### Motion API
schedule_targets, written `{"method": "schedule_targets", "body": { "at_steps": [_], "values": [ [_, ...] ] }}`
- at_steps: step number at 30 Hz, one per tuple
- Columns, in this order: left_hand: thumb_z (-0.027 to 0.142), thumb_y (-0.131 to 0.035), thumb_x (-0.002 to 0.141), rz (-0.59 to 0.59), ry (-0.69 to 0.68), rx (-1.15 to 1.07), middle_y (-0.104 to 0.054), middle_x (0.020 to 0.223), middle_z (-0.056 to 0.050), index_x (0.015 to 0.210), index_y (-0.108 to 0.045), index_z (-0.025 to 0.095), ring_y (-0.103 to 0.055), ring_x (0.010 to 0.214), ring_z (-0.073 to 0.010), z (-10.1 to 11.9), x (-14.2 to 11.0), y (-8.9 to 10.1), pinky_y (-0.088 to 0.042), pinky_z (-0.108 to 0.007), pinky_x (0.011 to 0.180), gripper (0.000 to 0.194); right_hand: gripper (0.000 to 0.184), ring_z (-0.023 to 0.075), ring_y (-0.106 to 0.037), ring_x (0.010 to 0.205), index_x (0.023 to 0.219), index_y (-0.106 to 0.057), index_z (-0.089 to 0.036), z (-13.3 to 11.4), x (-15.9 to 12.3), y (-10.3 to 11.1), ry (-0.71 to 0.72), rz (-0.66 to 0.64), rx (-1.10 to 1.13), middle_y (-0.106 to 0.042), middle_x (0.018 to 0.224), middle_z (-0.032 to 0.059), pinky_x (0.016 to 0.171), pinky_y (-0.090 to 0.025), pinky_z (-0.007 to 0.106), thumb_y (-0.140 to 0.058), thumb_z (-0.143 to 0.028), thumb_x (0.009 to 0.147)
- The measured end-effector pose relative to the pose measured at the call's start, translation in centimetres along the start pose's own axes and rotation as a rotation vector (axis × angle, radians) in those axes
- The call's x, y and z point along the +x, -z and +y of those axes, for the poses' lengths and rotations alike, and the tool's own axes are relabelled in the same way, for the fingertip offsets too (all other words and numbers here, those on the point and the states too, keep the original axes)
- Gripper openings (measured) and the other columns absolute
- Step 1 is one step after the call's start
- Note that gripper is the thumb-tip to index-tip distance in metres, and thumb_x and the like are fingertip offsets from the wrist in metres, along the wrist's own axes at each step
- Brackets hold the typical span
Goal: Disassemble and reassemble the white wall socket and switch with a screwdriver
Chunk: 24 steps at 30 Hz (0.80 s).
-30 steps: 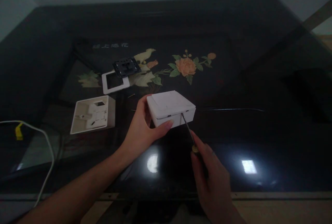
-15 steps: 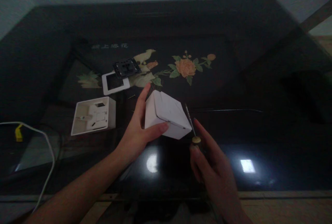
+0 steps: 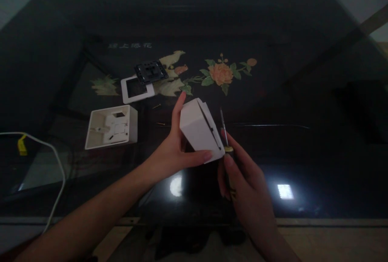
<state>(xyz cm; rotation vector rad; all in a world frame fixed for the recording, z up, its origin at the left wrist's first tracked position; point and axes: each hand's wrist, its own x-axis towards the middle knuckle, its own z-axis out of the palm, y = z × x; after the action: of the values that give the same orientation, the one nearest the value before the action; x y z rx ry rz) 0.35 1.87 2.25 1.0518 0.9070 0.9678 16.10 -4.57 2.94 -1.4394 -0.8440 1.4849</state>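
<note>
My left hand (image 3: 178, 144) is closed round a white box (image 3: 198, 128), thumb along its near face and index finger behind it. The box is tilted, and a narrow gap shows along the seam of its lid-like right side. In my right hand (image 3: 245, 177) is a screwdriver (image 3: 223, 126), its yellowish handle mostly hidden by the fingers and its metal shaft pointing up and away. The shaft stands just right of the box; whether the handle touches the box's lower corner I cannot tell.
To the left lies an open white wall box (image 3: 133, 124). Behind it a black mounting plate (image 3: 150, 72) overlaps a white frame (image 3: 125, 92). Small screws (image 3: 157, 106) lie nearby. A white cable (image 3: 57, 165) with a yellow tag (image 3: 22, 144) runs along the left of the dark glossy table (image 3: 318, 165).
My left hand has turned the white box so its seam side faces more to the right. The screwdriver has moved slightly left and up with my right hand. The view has shifted a little.
</note>
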Motion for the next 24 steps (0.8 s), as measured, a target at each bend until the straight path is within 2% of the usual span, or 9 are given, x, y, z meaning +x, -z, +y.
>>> {"method": "schedule_targets", "body": {
  "at_steps": [3, 8, 11, 14, 17, 20, 22, 24],
  "values": [
    [0.021, -0.086, 0.062, 0.045, -0.005, 0.007, -0.050, 0.147, -0.008, 0.154, -0.007, 0.033, -0.052, 0.134, -0.0310, 0.4, 0.2, -0.2, -0.049, -0.046, 0.108, 0.122, 0.051, 0.0053, -0.042, 0.040, 0.141, -0.054, -0.031, -0.1, 0.1, 0.2, 0.030, 0.013, -0.028, -0.049, 0.049, -0.0096, 0.037, -0.034, 0.013, -0.059, -0.041, 0.092],
    [0.014, -0.083, 0.060, 0.078, 0.008, -0.004, -0.044, 0.153, -0.011, 0.153, 0.001, 0.033, -0.056, 0.131, -0.0302, 0.6, 0.3, -0.5, -0.054, -0.044, 0.102, 0.127, 0.050, 0.0052, -0.042, 0.039, 0.140, -0.055, -0.029, -0.3, 0.2, 0.1, 0.035, -0.014, -0.091, -0.049, 0.050, -0.0098, 0.036, -0.036, 0.013, -0.059, -0.037, 0.091],
    [0.014, -0.081, 0.060, 0.101, -0.008, -0.010, -0.048, 0.148, -0.012, 0.151, -0.006, 0.028, -0.059, 0.127, -0.0283, 0.5, 0.4, -0.6, -0.055, -0.041, 0.101, 0.118, 0.047, 0.0058, -0.043, 0.038, 0.139, -0.056, -0.030, -0.3, 0.2, 0.2, 0.065, -0.018, -0.122, -0.047, 0.048, -0.0104, 0.036, -0.037, 0.013, -0.058, -0.036, 0.093],
    [0.018, -0.081, 0.062, 0.163, -0.030, 0.014, -0.053, 0.143, -0.010, 0.148, -0.015, 0.028, -0.057, 0.128, -0.0274, 0.4, 0.6, -0.4, -0.051, -0.041, 0.105, 0.109, 0.042, 0.0049, -0.045, 0.038, 0.136, -0.057, -0.033, 0.2, -0.2, 0.8, 0.161, 0.052, -0.218, -0.059, 0.059, -0.0083, 0.035, -0.039, 0.013, -0.056, -0.032, 0.094],
    [0.019, -0.081, 0.063, 0.226, -0.060, 0.057, -0.055, 0.141, -0.009, 0.148, -0.013, 0.029, -0.058, 0.127, -0.0263, 0.4, 0.7, -0.2, -0.050, -0.042, 0.106, 0.110, 0.038, 0.0054, -0.054, 0.042, 0.132, -0.060, -0.035, 1.4, -1.0, 2.0, 0.327, 0.112, -0.409, -0.072, 0.081, -0.0044, 0.037, -0.044, 0.015, -0.055, -0.027, 0.095],
    [0.019, -0.082, 0.063, 0.251, -0.094, 0.107, -0.057, 0.137, -0.009, 0.150, -0.004, 0.029, -0.059, 0.125, -0.0264, 0.3, 1.0, 0.2, -0.052, -0.042, 0.103, 0.118, 0.039, 0.0139, -0.074, 0.070, 0.131, -0.061, -0.033, 2.7, -1.9, 3.0, 0.456, 0.098, -0.583, -0.078, 0.096, -0.0008, 0.060, -0.061, 0.023, -0.054, -0.022, 0.094],
    [0.022, -0.084, 0.061, 0.242, -0.111, 0.141, -0.056, 0.137, -0.010, 0.152, 0.001, 0.029, -0.056, 0.129, -0.0283, 0.2, 1.2, 0.4, -0.051, -0.042, 0.104, 0.125, 0.037, 0.0175, -0.076, 0.091, 0.129, -0.061, -0.030, 3.1, -2.1, 3.3, 0.522, 0.061, -0.652, -0.078, 0.109, 0.0009, 0.078, -0.063, 0.029, -0.053, -0.020, 0.095],
    [0.025, -0.086, 0.060, 0.234, -0.109, 0.172, -0.053, 0.140, -0.010, 0.152, 0.004, 0.032, -0.051, 0.135, -0.0304, 0.0, 1.3, 0.5, -0.049, -0.045, 0.106, 0.129, 0.035, 0.0174, -0.075, 0.101, 0.127, -0.062, -0.026, 3.1, -2.1, 3.3, 0.567, 0.013, -0.715, -0.077, 0.115, 0.0023, 0.086, -0.062, 0.028, -0.052, -0.017, 0.095]
  ]
}}
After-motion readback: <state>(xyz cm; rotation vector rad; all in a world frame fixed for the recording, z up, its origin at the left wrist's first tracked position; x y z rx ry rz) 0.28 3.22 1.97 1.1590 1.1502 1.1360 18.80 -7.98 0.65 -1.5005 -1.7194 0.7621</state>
